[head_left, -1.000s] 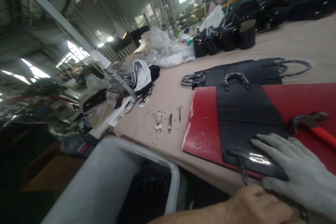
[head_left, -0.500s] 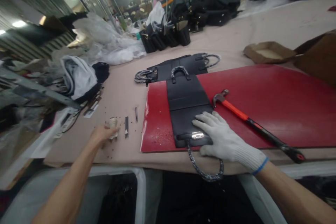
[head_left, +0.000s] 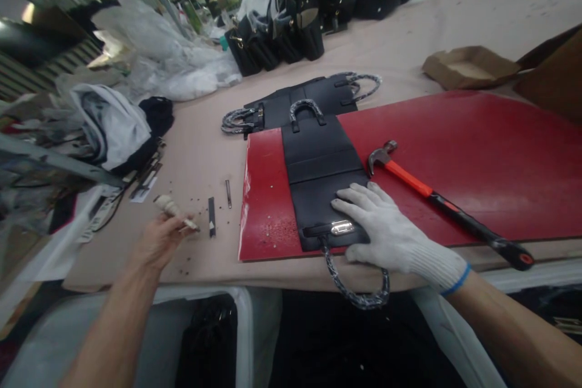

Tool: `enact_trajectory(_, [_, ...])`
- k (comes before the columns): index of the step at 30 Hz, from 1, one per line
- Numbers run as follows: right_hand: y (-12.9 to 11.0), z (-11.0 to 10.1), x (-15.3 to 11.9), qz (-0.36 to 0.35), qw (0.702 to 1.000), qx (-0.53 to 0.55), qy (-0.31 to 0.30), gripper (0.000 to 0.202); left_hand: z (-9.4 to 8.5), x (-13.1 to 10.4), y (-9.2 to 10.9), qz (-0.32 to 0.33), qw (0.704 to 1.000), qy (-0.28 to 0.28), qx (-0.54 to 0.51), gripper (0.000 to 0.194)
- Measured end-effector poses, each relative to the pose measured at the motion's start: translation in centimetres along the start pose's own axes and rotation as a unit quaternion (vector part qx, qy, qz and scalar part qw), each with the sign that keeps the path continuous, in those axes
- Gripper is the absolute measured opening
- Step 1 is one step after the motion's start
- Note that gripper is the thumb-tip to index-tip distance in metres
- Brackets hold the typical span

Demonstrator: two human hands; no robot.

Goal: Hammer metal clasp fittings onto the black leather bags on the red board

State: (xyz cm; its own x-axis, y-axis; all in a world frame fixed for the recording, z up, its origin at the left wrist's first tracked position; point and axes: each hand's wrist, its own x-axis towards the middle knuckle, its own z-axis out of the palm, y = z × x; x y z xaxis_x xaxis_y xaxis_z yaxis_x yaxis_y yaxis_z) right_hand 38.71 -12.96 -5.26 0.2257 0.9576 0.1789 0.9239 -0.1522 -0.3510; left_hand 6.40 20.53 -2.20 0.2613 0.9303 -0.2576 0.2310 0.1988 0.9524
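Note:
My left hand (head_left: 160, 237), bare, pinches a small off-white tool (head_left: 171, 206) with a thick wrapped-looking upper end; its exact kind is unclear. The tool tilts just above the cloth at the table's left. In a white knit glove, my right hand (head_left: 386, 227) lies flat with fingers spread on a black bag panel (head_left: 318, 163). This panel rests on a red board (head_left: 268, 194). Beside the glove are the panel's metal plate (head_left: 342, 228) and a patterned rope handle (head_left: 354, 294) hanging over the table edge. A second handle (head_left: 307, 109) curves at the far end.
A claw hammer (head_left: 409, 185) lies on the board, right of the panel. Near my left hand are a flat metal strip (head_left: 211, 217), a metal pin-like tool (head_left: 228, 194) and small dark bits. Another black panel (head_left: 291, 100), black bags (head_left: 277, 42) and a cardboard tray (head_left: 470, 66) lie beyond.
My left hand has lifted and turned the off-white tool, which now leans over instead of standing near upright. My right hand stays on the panel. The view has shifted slightly.

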Motion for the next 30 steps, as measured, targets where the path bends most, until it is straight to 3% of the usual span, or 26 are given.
enact_trajectory(2, [-0.1,0.0,0.0,0.001,1.0,-0.007,-0.001,0.087,2.5,-2.7,-0.3,0.05,0.992,-0.039,-0.108,0.039])
enact_trajectory(5, [-0.1,0.0,0.0,0.002,1.0,-0.008,-0.007,0.089,7.5,-6.5,-1.8,0.109,0.977,-0.072,-0.167,0.038])
enact_trajectory(8, [-0.1,-0.1,0.0,0.002,1.0,-0.004,-0.009,0.087,12.1,-9.3,-4.0,0.181,0.962,-0.118,-0.168,0.036])
enact_trajectory(11, [-0.2,-0.2,0.0,0.005,1.0,-0.004,-0.008,0.086,14.5,-11.0,-5.7,0.232,0.949,-0.186,-0.109,0.031])
enact_trajectory(16, [-0.4,-0.3,0.1,0.009,1.0,-0.004,-0.007,0.082,15.7,-11.9,-6.3,0.291,0.931,-0.218,-0.027,0.027])
enact_trajectory(30, [-0.3,-0.1,0.0,0.01,1.0,0.011,0.003,0.082,17.0,-11.8,-6.2,0.344,0.917,-0.201,-0.01,0.023])
